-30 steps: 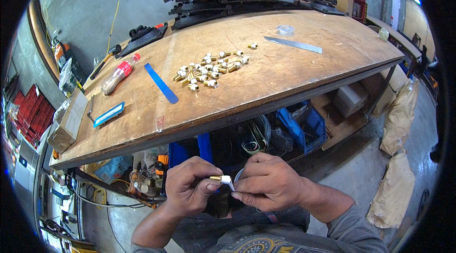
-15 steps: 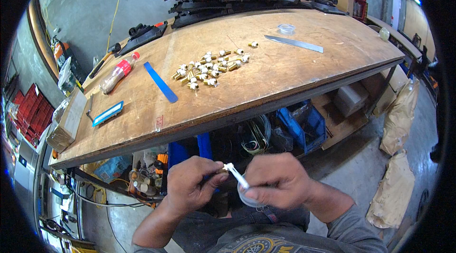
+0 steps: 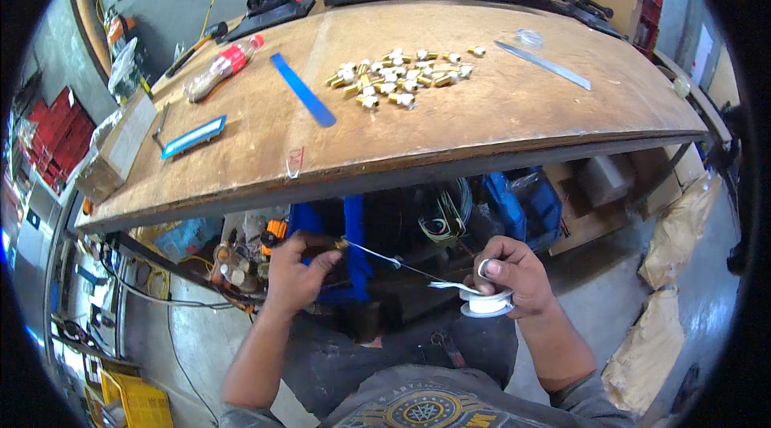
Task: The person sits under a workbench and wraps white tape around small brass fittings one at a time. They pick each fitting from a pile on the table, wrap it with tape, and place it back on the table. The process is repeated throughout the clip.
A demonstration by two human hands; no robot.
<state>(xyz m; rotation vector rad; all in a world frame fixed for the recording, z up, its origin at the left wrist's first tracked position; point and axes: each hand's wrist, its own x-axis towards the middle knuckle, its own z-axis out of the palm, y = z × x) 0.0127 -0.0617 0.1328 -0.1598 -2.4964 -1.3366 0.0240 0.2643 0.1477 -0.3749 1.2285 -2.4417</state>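
White tape (image 3: 401, 265) stretches taut between the hands, below the front edge of the wooden worktop (image 3: 482, 119). The left hand (image 3: 299, 274) has its fingers pinched on a small brass fitting (image 3: 340, 244); the right hand (image 3: 516, 275) has its fingers curled around the tape roll (image 3: 487, 304).

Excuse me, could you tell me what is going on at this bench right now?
A person stands at a wooden workbench. The right hand holds a roll of white tape, with a strand stretched across to a small brass fitting pinched in the left hand. A pile of similar fittings lies on the bench.
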